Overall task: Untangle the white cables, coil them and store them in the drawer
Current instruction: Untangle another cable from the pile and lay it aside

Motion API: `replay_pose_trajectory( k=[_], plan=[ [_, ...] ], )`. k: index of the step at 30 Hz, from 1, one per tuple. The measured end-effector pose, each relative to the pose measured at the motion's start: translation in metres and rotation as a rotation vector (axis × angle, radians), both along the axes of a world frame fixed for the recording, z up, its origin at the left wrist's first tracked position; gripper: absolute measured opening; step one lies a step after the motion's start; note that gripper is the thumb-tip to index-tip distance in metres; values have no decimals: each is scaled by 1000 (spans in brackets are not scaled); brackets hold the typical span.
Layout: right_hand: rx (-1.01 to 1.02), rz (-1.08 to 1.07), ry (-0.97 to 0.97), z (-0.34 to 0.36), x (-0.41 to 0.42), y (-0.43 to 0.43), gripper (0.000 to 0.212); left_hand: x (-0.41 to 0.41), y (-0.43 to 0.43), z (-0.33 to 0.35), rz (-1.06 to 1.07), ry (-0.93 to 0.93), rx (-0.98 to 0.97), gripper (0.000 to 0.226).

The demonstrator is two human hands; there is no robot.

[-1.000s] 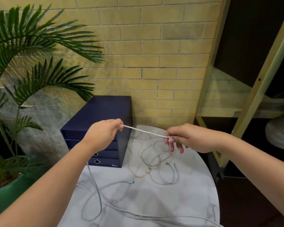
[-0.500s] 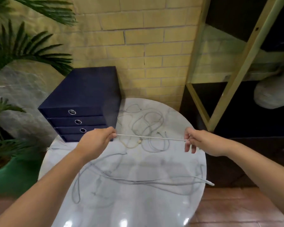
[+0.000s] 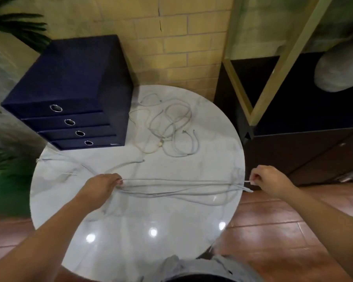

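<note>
A long white cable point(image 3: 181, 181) runs stretched across the round marble table point(image 3: 130, 231). My left hand point(image 3: 102, 188) grips it at the table's left-middle. My right hand point(image 3: 269, 182) pinches its plug end just past the table's right edge. More strands of white cable point(image 3: 171, 193) lie loosely below the stretched one. A tangle of white cables point(image 3: 167, 131) lies further back on the table. The dark blue drawer box point(image 3: 73, 92) stands at the back left with all its drawers closed.
A green plant pot point(image 3: 6, 192) and palm leaves stand left of the table. A wooden shelf frame point(image 3: 273, 68) and a dark cabinet point(image 3: 314, 149) are on the right. A brick wall lies behind, and a tiled floor below.
My hands have moved apart and down toward the table, so a longer span of cable is stretched between them. The view has tipped downward.
</note>
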State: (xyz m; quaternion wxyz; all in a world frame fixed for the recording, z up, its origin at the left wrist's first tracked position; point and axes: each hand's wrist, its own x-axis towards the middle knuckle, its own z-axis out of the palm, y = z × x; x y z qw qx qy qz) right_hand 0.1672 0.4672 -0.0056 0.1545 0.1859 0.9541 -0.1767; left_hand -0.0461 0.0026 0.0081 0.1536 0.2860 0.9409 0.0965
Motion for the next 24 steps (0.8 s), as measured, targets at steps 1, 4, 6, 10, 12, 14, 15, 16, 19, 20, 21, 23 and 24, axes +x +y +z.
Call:
replay_pose_trajectory(
  k=[1, 4, 6, 10, 12, 14, 15, 16, 19, 20, 21, 23, 24],
  plan=[
    [2, -15, -3, -3, 0, 0, 21, -1, -5, -2, 22, -43, 4, 20],
    [-6, -65, -20, -12, 1, -2, 22, 0, -18, -9, 89, -94, -19, 19],
    [-11, -104, -22, -15, 1, -5, 21, 3, -20, -13, 143, -81, -36, 18],
    [-20, -136, -34, -20, -2, -9, 25, 3, -17, -23, 186, -75, -15, 16],
    [-27, -137, -59, -19, -2, -9, 21, 2, -15, -25, 167, -42, 9, 16],
    [-18, -149, -84, -16, -2, -9, 17, -1, -12, -27, 153, -25, 32, 17],
    [-6, -156, -90, -15, -3, -9, 20, -2, -12, -28, 144, -21, 32, 17],
    [10, -159, -88, -13, -4, -11, 24, -3, -11, -28, 133, -19, 29, 17],
    [43, -137, -27, -7, -13, -24, 28, -8, -11, -31, 89, -22, 41, 18],
    [36, -123, 3, -5, -18, -32, 28, -10, -11, -31, 77, -26, 44, 18],
    [17, -108, 36, -3, -24, -43, 27, -11, -12, -30, 66, -30, 44, 18],
    [-38, -60, 97, -1, -38, -66, 24, -13, -12, -30, 40, -27, 47, 18],
    [-68, -34, 111, -1, -45, -77, 23, -14, -13, -30, 25, -23, 50, 17]
  ],
)
